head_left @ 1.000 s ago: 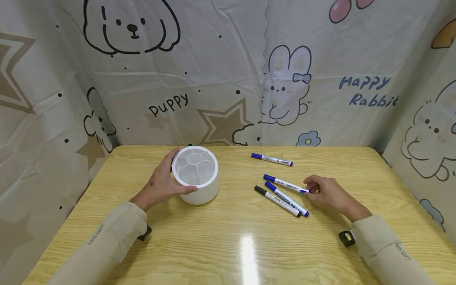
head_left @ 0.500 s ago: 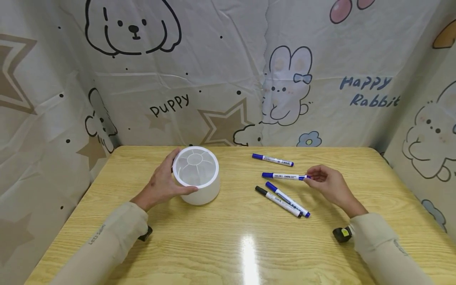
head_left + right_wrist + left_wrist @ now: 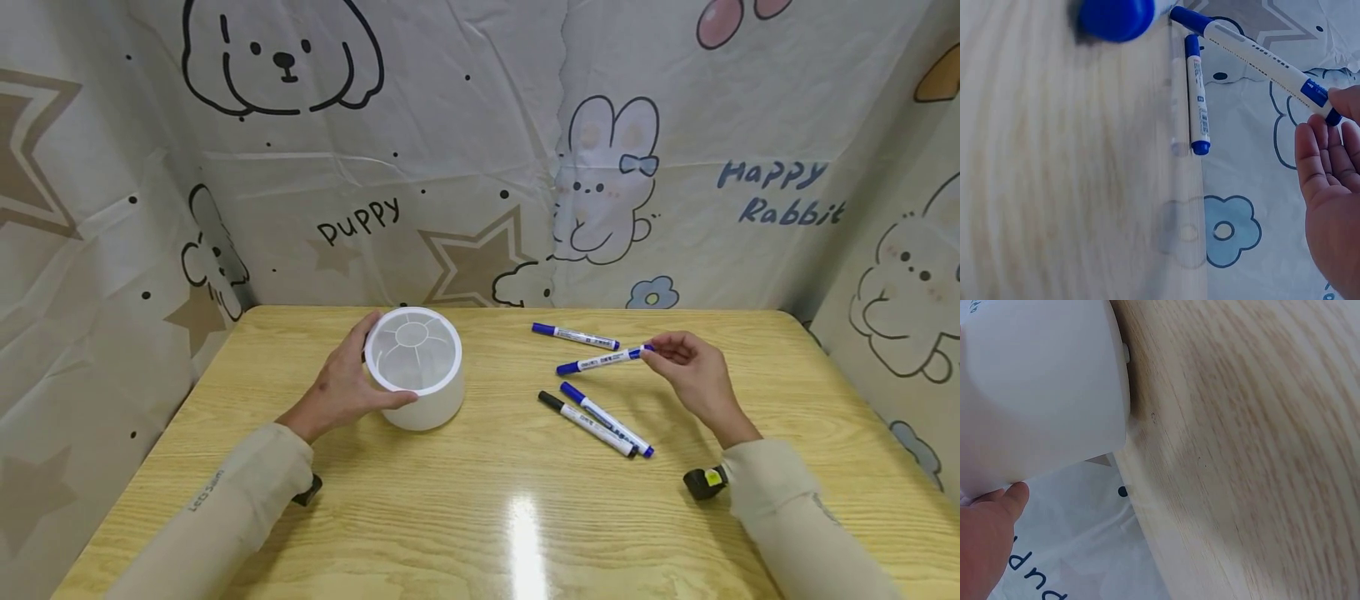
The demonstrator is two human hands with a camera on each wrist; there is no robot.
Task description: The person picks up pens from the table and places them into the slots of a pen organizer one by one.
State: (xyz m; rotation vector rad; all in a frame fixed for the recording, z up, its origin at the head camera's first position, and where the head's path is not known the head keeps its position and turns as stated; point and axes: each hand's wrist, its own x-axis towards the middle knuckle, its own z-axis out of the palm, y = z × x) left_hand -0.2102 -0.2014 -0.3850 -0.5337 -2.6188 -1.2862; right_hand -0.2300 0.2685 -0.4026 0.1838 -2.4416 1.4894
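My left hand (image 3: 337, 383) grips a white round pen holder (image 3: 429, 410) from its left side, thumb along the near rim. Clear dividers split the holder's top into compartments, and I see no pens in them. In the left wrist view the holder's smooth wall (image 3: 1047, 394) stands by the tabletop. Between thumb and fingertips, my right hand (image 3: 697, 379) pinches a blue whiteboard marker (image 3: 600, 361) by its tail end. The capped end points left and slants down. That marker (image 3: 1260, 59) is held above the table in the right wrist view.
Another blue marker (image 3: 576, 336) lies near the table's back edge. Closer in, a blue marker (image 3: 609, 421) and a black-capped marker (image 3: 585, 423) lie side by side, touching at their lower ends. A printed cloth (image 3: 465, 167) hangs behind the wooden table (image 3: 420, 517).
My right hand has lifted the blue marker off the table, moving away from me, and the tail end has swung upward. My left hand and the pen holder have stayed put.
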